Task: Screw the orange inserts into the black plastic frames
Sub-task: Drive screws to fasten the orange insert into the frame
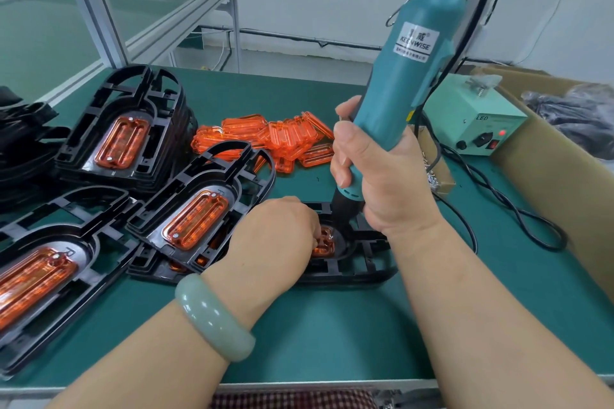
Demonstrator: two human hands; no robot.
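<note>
A black plastic frame (360, 261) lies flat on the green mat in front of me, with an orange insert (324, 244) seated in it. My right hand (375, 176) grips a teal electric screwdriver (412, 73) held upright, its black nose down over the insert. My left hand (275, 237) rests on the frame with fingers curled down at the insert; what they hold is hidden. A jade bangle sits on that wrist.
Frames with inserts fitted (199, 209) lie stacked to the left, more (123, 129) behind them. Loose orange inserts (275, 139) are heaped at the middle back. A green power box (475, 119) with cables and a cardboard box (564, 156) stand at the right.
</note>
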